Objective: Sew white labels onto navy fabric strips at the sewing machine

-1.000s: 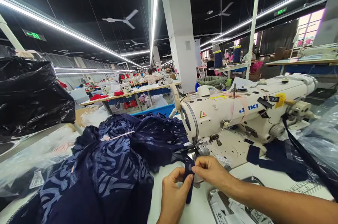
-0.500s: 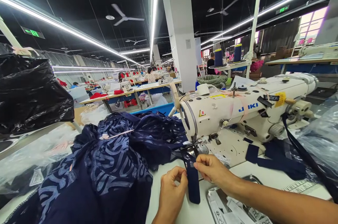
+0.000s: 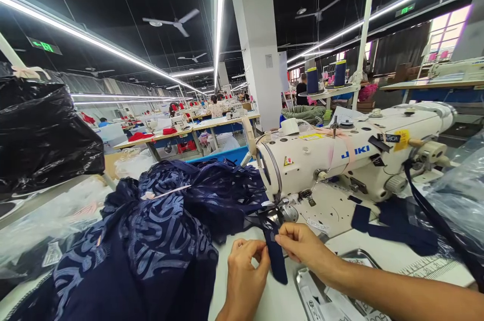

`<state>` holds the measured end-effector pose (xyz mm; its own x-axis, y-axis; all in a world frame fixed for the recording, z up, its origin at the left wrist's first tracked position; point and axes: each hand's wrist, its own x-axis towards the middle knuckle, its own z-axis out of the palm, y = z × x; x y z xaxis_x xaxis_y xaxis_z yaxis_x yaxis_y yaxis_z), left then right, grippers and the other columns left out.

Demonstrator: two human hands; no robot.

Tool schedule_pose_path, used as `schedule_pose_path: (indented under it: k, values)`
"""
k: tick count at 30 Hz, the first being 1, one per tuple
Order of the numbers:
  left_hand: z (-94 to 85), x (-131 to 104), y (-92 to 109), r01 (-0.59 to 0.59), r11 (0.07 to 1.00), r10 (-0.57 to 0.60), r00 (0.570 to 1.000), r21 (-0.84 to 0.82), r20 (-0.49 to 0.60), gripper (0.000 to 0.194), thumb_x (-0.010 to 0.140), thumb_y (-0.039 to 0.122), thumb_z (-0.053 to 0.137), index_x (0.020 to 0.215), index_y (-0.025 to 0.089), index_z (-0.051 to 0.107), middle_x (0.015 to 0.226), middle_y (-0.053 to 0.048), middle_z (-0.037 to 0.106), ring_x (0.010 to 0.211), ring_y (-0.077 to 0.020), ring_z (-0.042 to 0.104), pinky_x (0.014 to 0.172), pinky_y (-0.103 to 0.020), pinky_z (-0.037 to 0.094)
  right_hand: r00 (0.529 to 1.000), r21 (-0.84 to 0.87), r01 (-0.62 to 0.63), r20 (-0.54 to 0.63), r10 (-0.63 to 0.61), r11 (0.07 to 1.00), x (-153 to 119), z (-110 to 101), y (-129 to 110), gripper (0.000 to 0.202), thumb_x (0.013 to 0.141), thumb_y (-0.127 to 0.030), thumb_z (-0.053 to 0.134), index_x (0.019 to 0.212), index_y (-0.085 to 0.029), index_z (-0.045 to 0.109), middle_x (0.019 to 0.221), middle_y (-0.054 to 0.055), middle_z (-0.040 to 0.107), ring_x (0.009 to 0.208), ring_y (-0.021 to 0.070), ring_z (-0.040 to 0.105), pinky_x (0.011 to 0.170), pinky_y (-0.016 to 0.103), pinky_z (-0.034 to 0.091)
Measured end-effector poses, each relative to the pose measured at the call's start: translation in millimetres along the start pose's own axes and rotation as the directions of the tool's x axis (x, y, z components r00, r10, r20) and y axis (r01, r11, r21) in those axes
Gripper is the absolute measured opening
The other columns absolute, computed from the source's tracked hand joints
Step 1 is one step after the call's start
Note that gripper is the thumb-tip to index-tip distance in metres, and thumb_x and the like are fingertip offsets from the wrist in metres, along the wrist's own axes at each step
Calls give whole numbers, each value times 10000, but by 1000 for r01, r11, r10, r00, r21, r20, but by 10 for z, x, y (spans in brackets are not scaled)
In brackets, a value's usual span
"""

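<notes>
A narrow navy fabric strip (image 3: 277, 263) runs from the needle area of the white sewing machine (image 3: 317, 152) down onto the pale table. My left hand (image 3: 247, 270) pinches its left edge between thumb and fingertips. At its right edge, a little higher, my right hand (image 3: 302, 248) is closed in a pinch on the same strip. The strip's upper end lies close to the presser foot, where dark straps partly hide it. Left of my hands spreads a heap of navy patterned garments (image 3: 162, 240).
A metal tray (image 3: 300, 285) of printed labels sits under my right forearm. Navy fabric pieces (image 3: 401, 235) lie right of the machine, beside clear plastic (image 3: 457, 195). A black plastic bag (image 3: 45, 134) hangs at left. Thread cones (image 3: 312, 81) stand behind; people work farther off.
The strip's lower end has tilted and shifted slightly to the right and upward. My hands keep their pinches, with only small movement.
</notes>
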<state>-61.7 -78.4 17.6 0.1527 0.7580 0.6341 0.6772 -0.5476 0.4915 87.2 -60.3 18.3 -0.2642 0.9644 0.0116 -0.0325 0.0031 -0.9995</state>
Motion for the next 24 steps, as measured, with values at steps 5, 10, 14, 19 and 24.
schedule_pose_path:
  k: [5,10,14,19,24]
  values:
    - [7,-23,-22,26,996,-30,998,85,49,157,716,157,475,577,209,526,508,21,554,545,-152,508,545,-264,385,994,-125,91,66,-84,988,-31,25,44,267,678,-352,539,565,-188,362,474,-76,328,438,62,281,419,200,225]
    - [38,-22,39,-20,979,13,999,202,35,169,634,89,443,511,205,436,447,50,490,456,-117,419,546,-264,333,980,-245,194,98,-175,950,3,35,106,262,690,-309,495,532,-188,324,501,-61,288,496,80,266,453,215,215]
    - [18,8,46,26,977,-24,1000,214,-15,164,605,91,445,484,201,425,421,55,462,445,-113,395,537,-253,323,978,-232,195,118,-172,953,5,48,92,249,701,-325,474,552,-191,325,522,-55,299,516,88,271,467,218,224]
    - [-148,109,-116,284,956,-268,947,70,-176,155,635,179,461,483,205,461,432,40,455,476,-133,436,488,-238,312,985,-253,129,144,-95,959,-155,-50,-34,308,695,-344,510,550,-190,286,528,-67,251,502,75,224,466,219,196]
    - [-131,120,-54,204,975,-212,973,-91,-91,167,702,253,448,552,206,505,509,30,503,533,-139,473,540,-239,362,978,-92,-34,204,52,995,-251,-201,-103,436,645,-552,561,582,-201,310,453,-103,235,391,45,179,401,212,137]
